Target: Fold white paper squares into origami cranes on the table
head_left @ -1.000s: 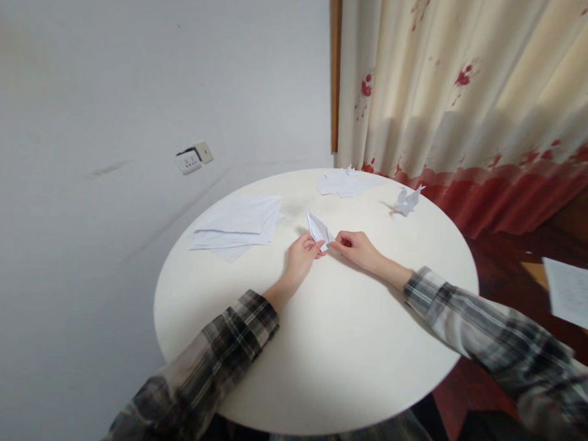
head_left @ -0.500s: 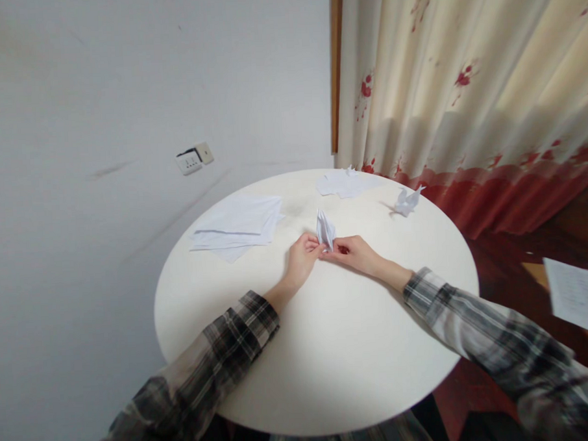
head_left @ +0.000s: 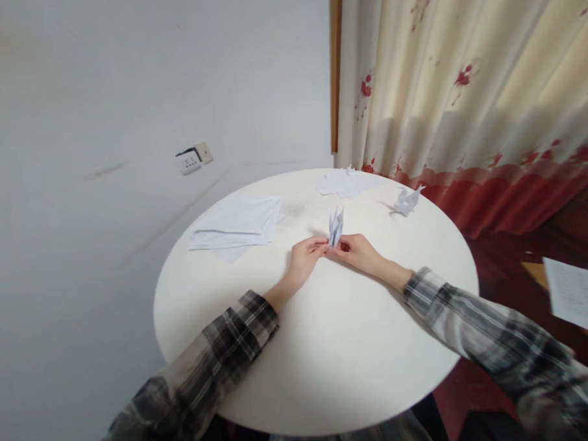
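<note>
A small folded piece of white paper (head_left: 336,228) stands upright between my hands, its pointed flaps spread at the top. My left hand (head_left: 304,258) pinches its lower left edge with thumb and fingertips. On the other side, my right hand (head_left: 358,251) is closed on the lower right of the same paper. The fingers hide its bottom end. Both hands are low over the middle of the round white table (head_left: 319,349).
Loose white sheets (head_left: 238,218) lie at the table's left. More paper (head_left: 344,182) lies at the far edge, and a folded paper bird (head_left: 407,201) stands at the right. Beyond are a wall socket (head_left: 189,162), a curtain (head_left: 464,109) and printed sheets (head_left: 577,296) lower right.
The folded paper has shifted slightly right and turned, now showing several narrow points at its top. My left hand has followed it a little to the right; my right hand stays almost in place.
</note>
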Available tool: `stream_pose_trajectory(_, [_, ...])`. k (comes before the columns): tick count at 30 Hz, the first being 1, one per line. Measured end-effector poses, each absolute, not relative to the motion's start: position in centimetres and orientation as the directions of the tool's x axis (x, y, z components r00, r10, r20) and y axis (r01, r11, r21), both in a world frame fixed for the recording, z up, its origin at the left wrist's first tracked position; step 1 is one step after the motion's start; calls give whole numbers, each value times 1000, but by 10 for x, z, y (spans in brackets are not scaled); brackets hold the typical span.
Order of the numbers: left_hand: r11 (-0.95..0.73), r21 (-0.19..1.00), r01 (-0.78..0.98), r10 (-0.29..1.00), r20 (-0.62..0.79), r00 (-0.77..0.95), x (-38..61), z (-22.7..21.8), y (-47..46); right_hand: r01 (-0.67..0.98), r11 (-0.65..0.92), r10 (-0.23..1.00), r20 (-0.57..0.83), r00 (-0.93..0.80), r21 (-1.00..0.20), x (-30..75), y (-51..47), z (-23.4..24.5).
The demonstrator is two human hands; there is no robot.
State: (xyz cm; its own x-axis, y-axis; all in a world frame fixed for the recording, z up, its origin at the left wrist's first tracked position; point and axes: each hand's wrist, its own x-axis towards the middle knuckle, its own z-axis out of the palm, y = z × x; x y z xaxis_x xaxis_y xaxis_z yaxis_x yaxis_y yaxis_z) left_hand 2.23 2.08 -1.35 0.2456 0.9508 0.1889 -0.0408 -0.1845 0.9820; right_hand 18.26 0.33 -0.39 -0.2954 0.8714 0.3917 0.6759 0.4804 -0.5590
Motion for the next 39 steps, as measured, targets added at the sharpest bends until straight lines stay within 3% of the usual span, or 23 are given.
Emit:
stream_pose_trajectory(22, [-204, 973, -106, 953, 222, 206, 23, -7, 18, 612, 507, 862, 352, -365, -607, 182, -1, 4])
stream_pose_trajectory(33, [-315, 949, -14, 915, 308, 262, 22, -7, 18, 626, 486, 873, 323, -365, -610, 181, 0, 1])
stream_pose_trajectory(39, [-231, 972, -37, 923, 231, 307, 22, -12, 20, 554, 506, 858, 320, -401, -662, 181, 0, 1])
